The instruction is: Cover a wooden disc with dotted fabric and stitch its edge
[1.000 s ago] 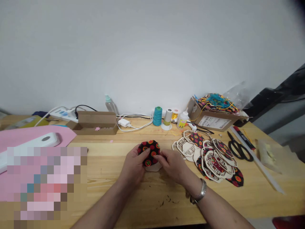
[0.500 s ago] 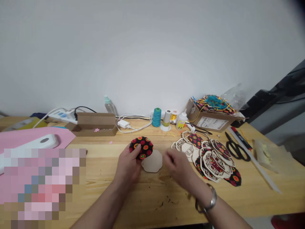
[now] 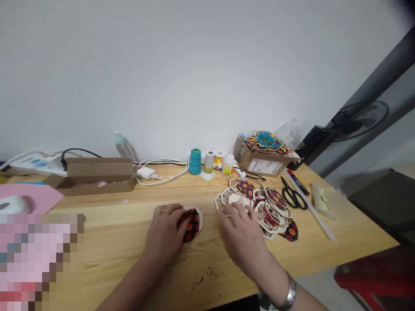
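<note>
pine workbench [image 3: 106, 235], white wall [image 3: 194, 77] behind. your left hand [image 3: 162, 235] pressed over black floral fabric disc [image 3: 192, 224] on pale wooden blank [image 3: 201, 217], lower centre. your right hand [image 3: 241, 233] open, fingers spread, at heap of fabric-backed fretwork wooden frames [image 3: 267, 211], right of centre: many pieces made up. disc fixed or not, cannot tell.

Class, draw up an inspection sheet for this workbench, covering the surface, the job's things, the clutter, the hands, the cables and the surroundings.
Surface: pine table, dark specks near the front edge.
Job's things: black floral fabric on a wooden blank; stack of fretwork wooden frames.
Clutter: teal thread cone, glue bottle, black scissors, cardboard box.
Hands: left hand covers the fabric; right hand, fingers spread, beside the stack.
Cables: white charger cable, power strip.
Surroundings: white wall, fan, red seat.
</note>
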`<act>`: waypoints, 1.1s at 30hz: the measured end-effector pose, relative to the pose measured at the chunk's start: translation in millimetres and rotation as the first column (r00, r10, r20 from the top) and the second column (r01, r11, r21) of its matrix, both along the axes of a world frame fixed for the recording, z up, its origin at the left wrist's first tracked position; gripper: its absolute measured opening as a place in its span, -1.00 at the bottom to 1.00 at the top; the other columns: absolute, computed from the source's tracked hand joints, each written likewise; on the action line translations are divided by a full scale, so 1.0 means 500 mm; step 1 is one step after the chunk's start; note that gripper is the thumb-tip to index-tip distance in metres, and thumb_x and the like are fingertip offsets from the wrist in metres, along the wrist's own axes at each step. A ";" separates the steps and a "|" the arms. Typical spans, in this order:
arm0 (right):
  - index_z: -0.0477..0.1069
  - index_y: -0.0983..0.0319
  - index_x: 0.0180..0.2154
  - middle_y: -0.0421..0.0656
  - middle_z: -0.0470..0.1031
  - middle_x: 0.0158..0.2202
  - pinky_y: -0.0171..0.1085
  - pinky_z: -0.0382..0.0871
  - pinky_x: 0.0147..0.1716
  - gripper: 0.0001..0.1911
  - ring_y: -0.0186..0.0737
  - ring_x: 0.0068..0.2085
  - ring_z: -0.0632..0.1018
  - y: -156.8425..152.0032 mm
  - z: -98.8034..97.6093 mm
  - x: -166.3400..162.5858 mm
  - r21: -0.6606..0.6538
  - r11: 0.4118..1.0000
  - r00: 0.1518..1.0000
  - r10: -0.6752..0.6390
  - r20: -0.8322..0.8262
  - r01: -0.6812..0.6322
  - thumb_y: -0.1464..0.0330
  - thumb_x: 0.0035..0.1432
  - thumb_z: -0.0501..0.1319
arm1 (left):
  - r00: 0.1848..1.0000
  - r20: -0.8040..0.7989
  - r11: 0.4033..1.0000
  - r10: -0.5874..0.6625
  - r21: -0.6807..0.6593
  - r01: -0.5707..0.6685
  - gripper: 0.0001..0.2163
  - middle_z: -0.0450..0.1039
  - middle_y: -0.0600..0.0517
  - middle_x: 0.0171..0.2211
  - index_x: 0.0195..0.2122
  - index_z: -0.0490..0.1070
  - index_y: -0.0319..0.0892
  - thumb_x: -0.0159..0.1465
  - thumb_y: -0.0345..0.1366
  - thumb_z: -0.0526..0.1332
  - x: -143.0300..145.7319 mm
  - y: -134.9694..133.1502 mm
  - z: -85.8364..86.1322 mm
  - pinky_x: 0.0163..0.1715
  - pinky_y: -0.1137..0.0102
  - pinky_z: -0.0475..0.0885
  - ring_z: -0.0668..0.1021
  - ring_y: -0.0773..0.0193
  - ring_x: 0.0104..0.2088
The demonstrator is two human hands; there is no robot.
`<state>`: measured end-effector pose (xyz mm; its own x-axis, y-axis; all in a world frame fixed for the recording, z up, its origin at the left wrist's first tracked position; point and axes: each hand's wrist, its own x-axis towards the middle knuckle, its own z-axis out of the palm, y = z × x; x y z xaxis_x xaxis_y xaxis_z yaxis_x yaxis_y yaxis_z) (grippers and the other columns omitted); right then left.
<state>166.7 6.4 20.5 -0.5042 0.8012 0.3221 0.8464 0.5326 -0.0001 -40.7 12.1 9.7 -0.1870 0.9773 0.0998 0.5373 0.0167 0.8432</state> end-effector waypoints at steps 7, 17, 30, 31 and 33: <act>0.17 0.05 0.13 -0.10 0.25 0.17 0.25 -0.11 0.04 -0.48 0.08 0.14 0.23 0.048 -0.030 0.109 -0.031 0.988 0.976 -0.143 0.164 0.150 0.52 0.15 0.02 | 0.916 -0.399 0.999 -0.038 -0.047 0.021 -0.79 0.43 -0.14 -0.14 -0.22 0.43 -0.18 0.19 -0.29 0.07 0.007 -0.007 -0.006 -0.19 0.13 0.29 0.41 -0.06 -0.14; 0.34 0.16 -0.02 -0.07 0.37 0.06 0.17 -0.11 0.09 -0.71 0.00 0.10 0.28 0.080 -0.031 0.150 0.017 0.987 0.985 -0.163 0.053 0.162 0.42 0.24 0.03 | 0.888 -0.440 0.991 -0.132 -0.082 0.107 -0.80 0.46 -0.08 -0.28 -0.32 0.40 -0.20 0.26 -0.33 -0.02 0.018 -0.004 -0.011 -0.26 0.28 0.32 0.49 0.12 -0.29; 0.43 0.20 -0.35 -0.15 0.47 -0.30 -0.27 0.29 -0.20 -0.81 -0.20 -0.21 0.42 0.068 0.014 0.005 -0.218 0.975 0.998 -0.052 -0.034 0.043 0.33 0.23 0.07 | 0.941 -0.337 0.995 0.029 -0.077 -0.058 -0.78 0.52 -0.07 -0.40 -0.29 0.40 -0.15 0.25 -0.25 -0.02 0.010 -0.004 0.007 -0.36 0.26 0.30 0.51 0.05 -0.37; 0.43 0.21 -0.33 -0.14 0.46 -0.29 -0.28 0.29 -0.20 -0.79 -0.21 -0.20 0.43 0.079 0.022 0.002 -0.223 0.972 0.996 -0.079 -0.031 0.070 0.34 0.25 0.04 | 0.947 -0.320 0.995 0.035 -0.078 -0.063 -0.79 0.52 -0.07 -0.40 -0.29 0.40 -0.14 0.24 -0.25 -0.01 0.009 -0.004 0.009 -0.37 0.27 0.30 0.51 0.05 -0.37; 0.42 0.27 -0.27 -0.05 0.45 -0.25 -0.27 0.30 -0.21 -0.80 -0.18 -0.20 0.45 0.109 0.030 -0.006 -0.216 0.965 0.988 -0.155 -0.019 0.147 0.36 0.24 0.04 | 0.961 -0.271 0.995 0.048 -0.074 -0.071 -0.79 0.53 -0.05 -0.41 -0.30 0.41 -0.11 0.24 -0.25 0.00 0.007 -0.004 0.010 -0.36 0.28 0.30 0.52 0.07 -0.37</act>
<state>163.8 60.8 35.6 -0.3633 0.9193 0.1511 0.9144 0.3830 -0.1314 -37.1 10.1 14.9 -0.2223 0.9721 0.0742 0.7398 0.1187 0.6623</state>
